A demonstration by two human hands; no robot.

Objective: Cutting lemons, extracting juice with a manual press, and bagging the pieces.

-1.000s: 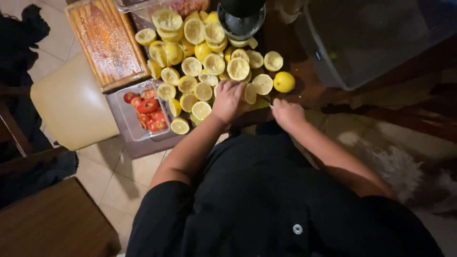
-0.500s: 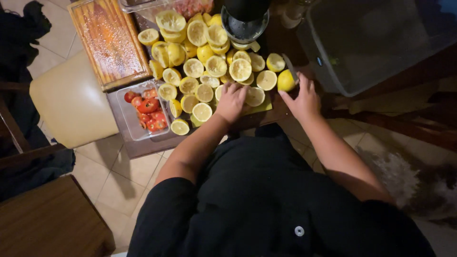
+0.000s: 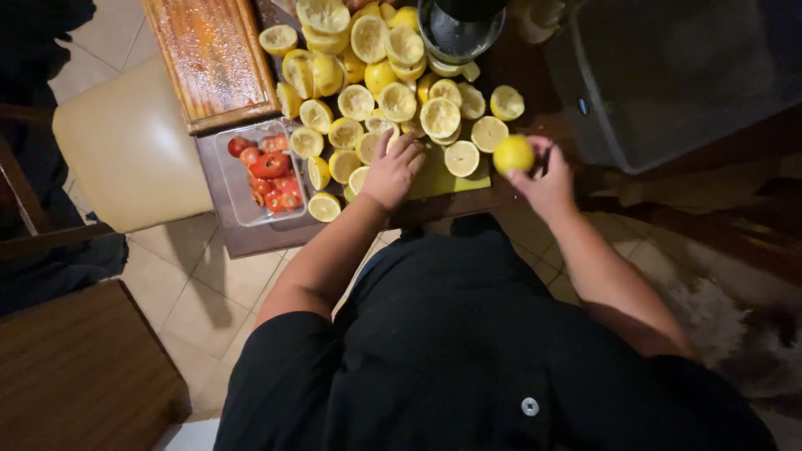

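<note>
Right hand [image 3: 547, 179] now has the whole lemon [image 3: 513, 154] lifted, where half a second ago it only touched it.
Fingers pinch the lemon just left of the hand, near the desk [image 3: 251, 238] edge; roundish, long axis unclear. Left hand [image 3: 391, 171] lies flat, fingers loosely spread on lemon halves [image 3: 440, 117], likely steadying them; tomato tray [image 3: 266, 171] sits further left.
</note>
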